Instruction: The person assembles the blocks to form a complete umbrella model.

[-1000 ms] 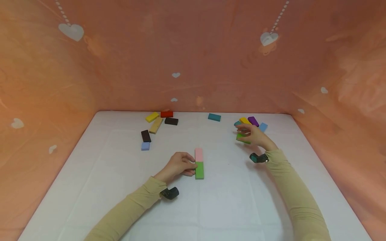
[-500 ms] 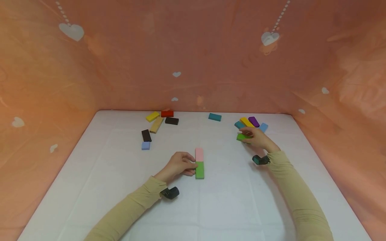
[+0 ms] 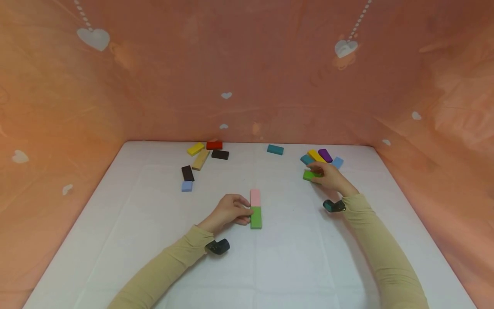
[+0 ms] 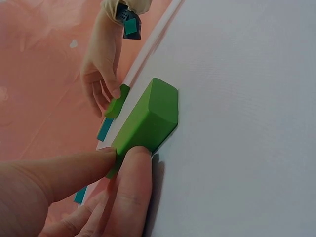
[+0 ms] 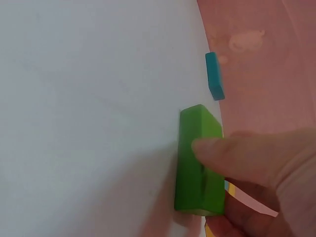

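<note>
In the middle of the table a pink block (image 3: 255,198) and a green block (image 3: 256,218) lie end to end in a line. My left hand (image 3: 228,211) is at the left side of the green block, its thumb on the upper edge and a finger against the long side. Farther back on the right, my right hand (image 3: 328,176) pinches a lime-green block (image 5: 192,163), thumb on the near face and fingers curled behind. Just beyond that hand lie a teal block (image 3: 306,159), a yellow block (image 3: 316,156), a purple block (image 3: 325,155) and a light blue block (image 3: 337,162).
Another teal block (image 3: 275,149) lies near the back edge. At the back left are a yellow block (image 3: 195,149), a red block (image 3: 214,145), a tan block (image 3: 200,159), dark blocks (image 3: 220,154) and a periwinkle block (image 3: 187,186). An orange-pink cloth wall (image 3: 247,86) rises behind.
My right hand has moved slightly right and its fingers have closed onto the lime-green block, uncovering more of the teal and yellow blocks. The left hand stays at the green block.
</note>
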The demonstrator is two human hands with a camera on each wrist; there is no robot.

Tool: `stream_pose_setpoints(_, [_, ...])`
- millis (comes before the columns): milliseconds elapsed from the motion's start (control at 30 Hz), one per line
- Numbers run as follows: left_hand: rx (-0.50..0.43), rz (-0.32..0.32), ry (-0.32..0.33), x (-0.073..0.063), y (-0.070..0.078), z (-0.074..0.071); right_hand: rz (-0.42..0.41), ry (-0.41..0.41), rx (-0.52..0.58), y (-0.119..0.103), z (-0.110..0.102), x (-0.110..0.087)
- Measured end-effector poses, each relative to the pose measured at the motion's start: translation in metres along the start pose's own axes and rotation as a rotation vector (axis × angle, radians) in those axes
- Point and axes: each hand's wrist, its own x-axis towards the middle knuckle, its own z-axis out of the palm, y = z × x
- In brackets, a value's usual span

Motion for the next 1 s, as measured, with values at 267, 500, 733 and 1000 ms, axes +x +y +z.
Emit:
stream_pose_setpoints(267, [0.003,-0.001,0.002,0.0,0.0,0.0,-0.021,0.018,-0.022,-0.003,0.002,0.0])
stream_pose_setpoints(500, [0.009,0.007,0.003,-0.001,0.0,0.0,0.009,-0.016,-0.044,-0.009,0.002,-0.002])
stream_pose_setpoints(733, [0.01,0.008,0.0,-0.001,0.001,0.0,0.003,-0.054,-0.062,-0.016,0.001,-0.001])
stream_pose_setpoints(1000, [0.009,0.003,0.004,0.0,0.0,0.0,-0.027,-0.068,-0.067,-0.022,0.0,0.001])
